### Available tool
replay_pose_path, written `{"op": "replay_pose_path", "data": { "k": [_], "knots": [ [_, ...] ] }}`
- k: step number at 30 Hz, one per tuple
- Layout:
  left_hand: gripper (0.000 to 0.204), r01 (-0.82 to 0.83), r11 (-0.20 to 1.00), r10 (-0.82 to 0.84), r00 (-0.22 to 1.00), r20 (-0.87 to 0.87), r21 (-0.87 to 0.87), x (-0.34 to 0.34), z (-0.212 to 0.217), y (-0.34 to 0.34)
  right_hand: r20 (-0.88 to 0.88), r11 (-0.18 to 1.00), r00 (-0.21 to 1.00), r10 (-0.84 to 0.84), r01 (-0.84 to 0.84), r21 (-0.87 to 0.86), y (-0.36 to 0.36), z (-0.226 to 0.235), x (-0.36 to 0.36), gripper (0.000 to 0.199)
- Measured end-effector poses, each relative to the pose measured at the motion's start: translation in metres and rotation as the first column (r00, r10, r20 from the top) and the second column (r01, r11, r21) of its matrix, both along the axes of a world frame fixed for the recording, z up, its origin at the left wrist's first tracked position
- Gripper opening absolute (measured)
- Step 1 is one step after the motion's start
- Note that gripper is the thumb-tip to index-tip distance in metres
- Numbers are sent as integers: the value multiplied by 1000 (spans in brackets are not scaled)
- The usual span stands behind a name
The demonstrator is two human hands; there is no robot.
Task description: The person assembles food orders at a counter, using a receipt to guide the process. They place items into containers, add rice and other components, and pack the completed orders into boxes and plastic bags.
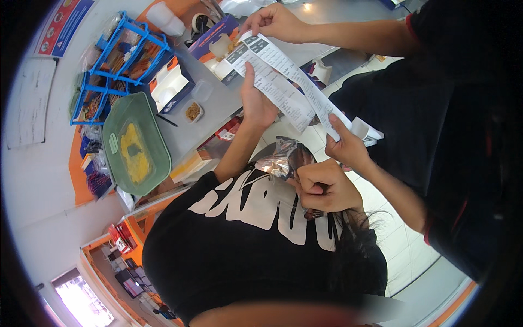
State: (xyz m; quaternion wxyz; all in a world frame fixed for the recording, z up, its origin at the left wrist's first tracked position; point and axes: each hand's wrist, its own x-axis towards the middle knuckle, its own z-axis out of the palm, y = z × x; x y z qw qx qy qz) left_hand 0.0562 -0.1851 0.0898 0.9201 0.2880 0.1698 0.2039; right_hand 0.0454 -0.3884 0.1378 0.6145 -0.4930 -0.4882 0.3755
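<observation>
My left hand (258,104) reaches out over the counter's edge, its thumb against the side of a long printed paper receipt (275,90). A second receipt strip (297,76) lies beside it and curls at its lower end. Close to my chest, my right hand (329,188) is closed in a fist by a shiny, crinkled clear-and-silver plastic bag (284,158), gripping its edge. A co-worker in black pinches the top of the strips with one hand (279,23) and holds the lower part of the second strip with the other hand (348,143).
On the counter (210,122) stand a green tub (163,158) with yellow contents, an open box (170,87), a small cup of brown bits (194,112) and a black pen (167,120). A blue wire rack (128,52) holds packets. The co-worker's body stands close on the right.
</observation>
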Motion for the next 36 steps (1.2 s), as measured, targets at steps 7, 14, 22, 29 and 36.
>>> {"op": "replay_pose_path", "data": {
  "k": [7, 14, 22, 29, 36],
  "knots": [
    [58, 42, 998, -42, 999, -14, -40, 14, -7, 6, 261, 967, 959, -107, 162, -199, -10, 8, 41, 39],
    [56, 178, 984, -173, 970, 172, -14, 61, -19, 17, 32, 904, 934, -357, 354, -241, -13, -13, 92, 38],
    [31, 419, 404, -383, 885, -266, 813, 139, 13, 6, -111, 739, 737, -667, 634, -228, 25, -3, 189, 36],
    [27, 278, 88, -177, 949, -260, 957, 264, 52, 63, 69, 659, 665, -744, 746, -92, 67, 9, 330, 31],
    [36, 154, -83, 57, 987, -149, 985, 379, 36, 94, 371, 774, 779, -505, 600, -205, 106, -31, 503, 24]
  ]
}}
